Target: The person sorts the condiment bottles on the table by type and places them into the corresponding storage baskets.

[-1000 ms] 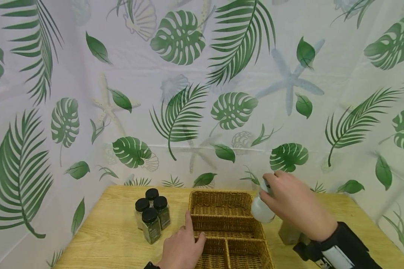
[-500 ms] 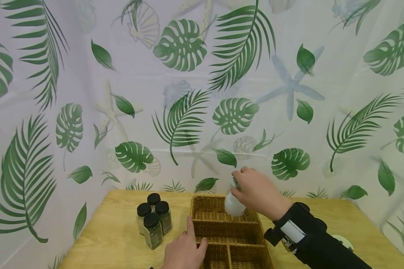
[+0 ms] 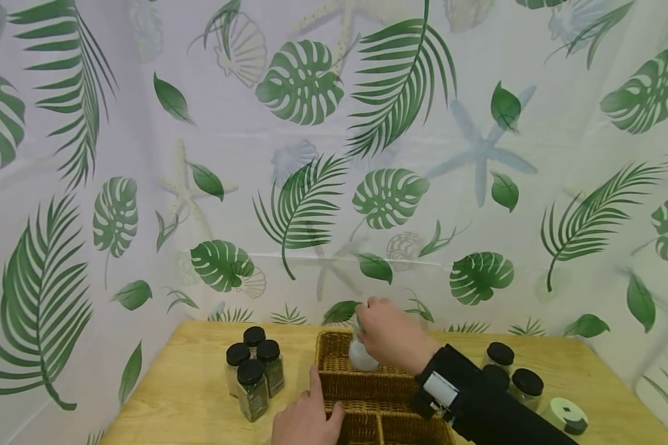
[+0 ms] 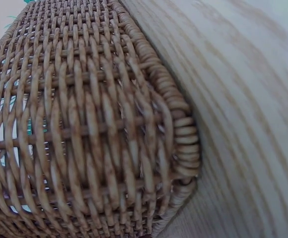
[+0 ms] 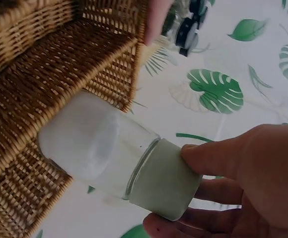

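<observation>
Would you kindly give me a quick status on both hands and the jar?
Right hand grips white jar by its lid, over wicker basket rear compartment. Left hand rests on basket's left edge. Nothing blocking.

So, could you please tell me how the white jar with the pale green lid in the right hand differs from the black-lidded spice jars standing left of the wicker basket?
The white jar with the pale green lid looks milky white; the black-lidded spice jars have black lids, and some show dark green contents. The white jar is gripped by its lid in the right hand over the wicker basket; the spice jars stand untouched on the wooden table in a cluster. Both kinds are small lidded jars.
</observation>
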Available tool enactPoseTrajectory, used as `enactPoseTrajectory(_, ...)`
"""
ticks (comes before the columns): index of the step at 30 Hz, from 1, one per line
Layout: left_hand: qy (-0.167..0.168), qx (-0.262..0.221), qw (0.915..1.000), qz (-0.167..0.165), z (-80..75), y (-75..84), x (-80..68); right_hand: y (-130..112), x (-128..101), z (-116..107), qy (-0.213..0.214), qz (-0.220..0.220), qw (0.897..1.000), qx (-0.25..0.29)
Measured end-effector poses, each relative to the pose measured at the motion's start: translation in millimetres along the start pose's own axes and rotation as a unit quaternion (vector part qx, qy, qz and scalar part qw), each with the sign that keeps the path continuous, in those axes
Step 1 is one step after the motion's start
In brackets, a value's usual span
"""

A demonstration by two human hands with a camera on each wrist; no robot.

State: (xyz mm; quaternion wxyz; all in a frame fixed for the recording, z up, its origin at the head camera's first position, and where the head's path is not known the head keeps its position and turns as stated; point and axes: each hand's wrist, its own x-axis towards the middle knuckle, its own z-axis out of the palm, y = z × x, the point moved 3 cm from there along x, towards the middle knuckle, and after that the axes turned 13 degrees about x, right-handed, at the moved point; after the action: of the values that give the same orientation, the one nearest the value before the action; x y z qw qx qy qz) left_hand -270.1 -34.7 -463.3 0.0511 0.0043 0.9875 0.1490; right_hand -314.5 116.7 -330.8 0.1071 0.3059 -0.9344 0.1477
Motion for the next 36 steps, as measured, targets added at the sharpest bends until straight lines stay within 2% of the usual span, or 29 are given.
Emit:
enactPoseTrajectory(6, -0.008, -0.002, 1.0000, -0.003, -0.3, -1.8, -0.2, 1, 3, 20, -0.003, -0.018, 0.999, -0.031)
enactPoseTrajectory(12, -0.015, -0.008, 0.9998, -0.005, 1.5, -2.3, 0.5, 0, 11, 36, -0.026, 0.001, 0.999, -0.019)
enactPoseTrajectory(15, -0.012, -0.011, 0.9999, 0.000, 2.1, -1.0, 1.7, -1, 15, 41, -0.025, 0.008, 0.999, -0.025)
enactPoseTrajectory(22, -0.006, 0.003, 0.9999, -0.015, 5.1, -1.2, 0.8, -3, 18, 55, -0.037, 0.001, 0.999, -0.035)
enactPoseTrajectory(36, -0.002, 0.000, 1.0000, -0.007, 2.5, -1.2, 2.4, -1, 17, 55, -0.033, 0.004, 0.999, -0.025)
